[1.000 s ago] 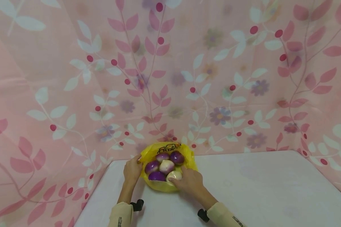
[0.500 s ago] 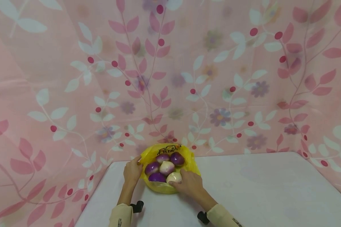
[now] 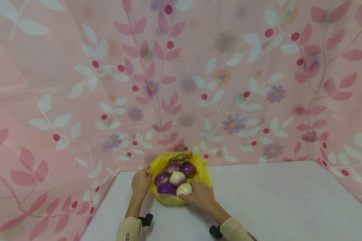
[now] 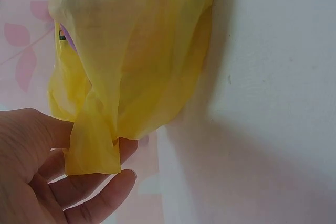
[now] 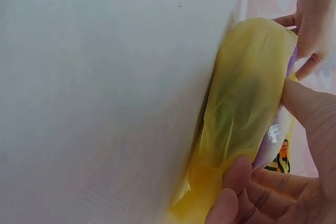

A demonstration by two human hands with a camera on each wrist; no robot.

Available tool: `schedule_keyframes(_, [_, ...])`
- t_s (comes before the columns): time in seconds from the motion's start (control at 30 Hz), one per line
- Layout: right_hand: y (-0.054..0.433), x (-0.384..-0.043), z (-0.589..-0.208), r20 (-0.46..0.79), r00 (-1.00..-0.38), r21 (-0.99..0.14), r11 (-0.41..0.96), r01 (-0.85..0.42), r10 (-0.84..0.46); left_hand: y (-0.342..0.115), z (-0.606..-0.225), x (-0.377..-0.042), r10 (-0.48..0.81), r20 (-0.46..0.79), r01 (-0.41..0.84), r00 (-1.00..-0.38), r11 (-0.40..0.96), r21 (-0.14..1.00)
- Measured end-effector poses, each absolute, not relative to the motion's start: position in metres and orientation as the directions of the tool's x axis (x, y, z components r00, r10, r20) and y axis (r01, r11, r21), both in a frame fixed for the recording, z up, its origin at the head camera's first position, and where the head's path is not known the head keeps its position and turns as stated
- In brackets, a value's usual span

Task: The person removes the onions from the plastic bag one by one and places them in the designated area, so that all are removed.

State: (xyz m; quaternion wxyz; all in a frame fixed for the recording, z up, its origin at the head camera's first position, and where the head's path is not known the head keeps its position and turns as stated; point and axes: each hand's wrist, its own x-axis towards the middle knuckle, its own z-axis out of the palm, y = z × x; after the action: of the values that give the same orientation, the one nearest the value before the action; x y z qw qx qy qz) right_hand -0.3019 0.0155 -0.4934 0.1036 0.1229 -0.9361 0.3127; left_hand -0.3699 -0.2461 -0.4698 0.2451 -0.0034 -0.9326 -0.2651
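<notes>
While the yellow bag (image 3: 172, 201) holds 6 bulbs (image 3: 177, 178), the left hand (image 3: 140, 182) and right hand (image 3: 202, 196) grip it.

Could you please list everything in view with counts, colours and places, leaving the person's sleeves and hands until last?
Bag: 1, yellow with dark print, on the table, open
Round vegetables: 6 visible, purple to creamy white, inside the bag
Table: 1, white, under the bag
Flowered cloth: pink, behind the table
Wrist cameras: 2, black, one at each wrist
Sleeves: 2, cream, on the forearms
Left hand: 1, bare, gripping the bag's left side
Right hand: 1, bare, gripping its right front edge
</notes>
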Motion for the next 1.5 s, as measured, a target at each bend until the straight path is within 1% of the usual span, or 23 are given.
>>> schedule_keyframes(0.13, [0.017, -0.302, -0.494, 0.276, -0.95, -0.579, 0.763, -0.288, -0.149, -0.246, -0.469, -0.369, -0.115, 0.467, 0.149, -0.877, 0.858, 0.491])
schedule_keyframes(0.27, [0.019, -0.302, -0.492, 0.307, -0.942, -0.585, 0.753, -0.3, -0.137, -0.246, -0.47, -0.37, -0.108, 0.466, 0.157, -0.878, 0.856, 0.493])
schedule_keyframes(0.67, [0.025, -0.299, -0.475, 0.335, -0.939, -0.625, 0.726, -0.287, -0.083, -0.247, -0.468, -0.369, -0.102, 0.467, 0.162, -0.878, 0.856, 0.491])
schedule_keyframes(0.97, [0.042, -0.296, -0.467, 0.34, -0.94, -0.634, 0.734, -0.244, -0.019, -0.247, -0.467, -0.368, -0.114, 0.452, 0.149, -0.884, 0.849, 0.507])
schedule_keyframes(1.23, [0.057, -0.292, -0.461, 0.35, -0.937, -0.649, 0.721, -0.245, -0.004, -0.246, -0.468, -0.369, -0.112, 0.452, 0.15, -0.885, 0.85, 0.505])
schedule_keyframes(1.5, [0.072, -0.292, -0.458, 0.35, -0.936, -0.654, 0.724, -0.22, 0.031, -0.247, -0.467, -0.369, -0.128, 0.442, 0.13, -0.888, 0.851, 0.509])
